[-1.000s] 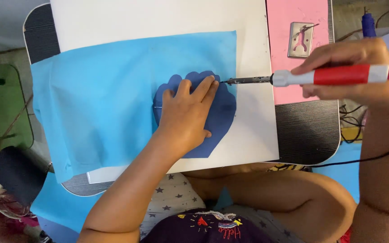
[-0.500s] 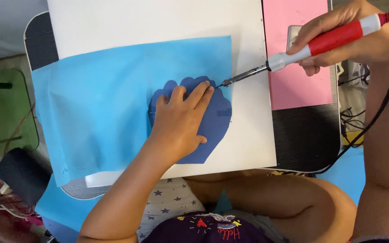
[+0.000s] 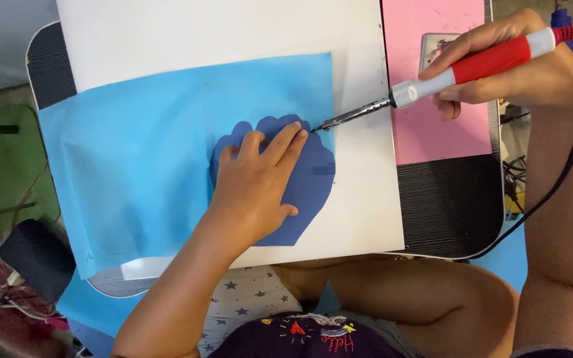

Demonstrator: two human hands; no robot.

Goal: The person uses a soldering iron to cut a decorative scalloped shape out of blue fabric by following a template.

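Now that the tip of the soldering iron [image 3: 472, 69], gripped in the right hand [image 3: 518, 63], has come down from the white board [image 3: 366, 199] to the scalloped edge, the left hand [image 3: 256, 189] presses flat on the dark blue shape [image 3: 313, 185] lying on the light blue sheet [image 3: 140, 146].

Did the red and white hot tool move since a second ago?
Yes. The red and white tool tilted up at its handle end, and its metal tip swung down-left onto the dark blue shape's edge, measured against the pink sheet.
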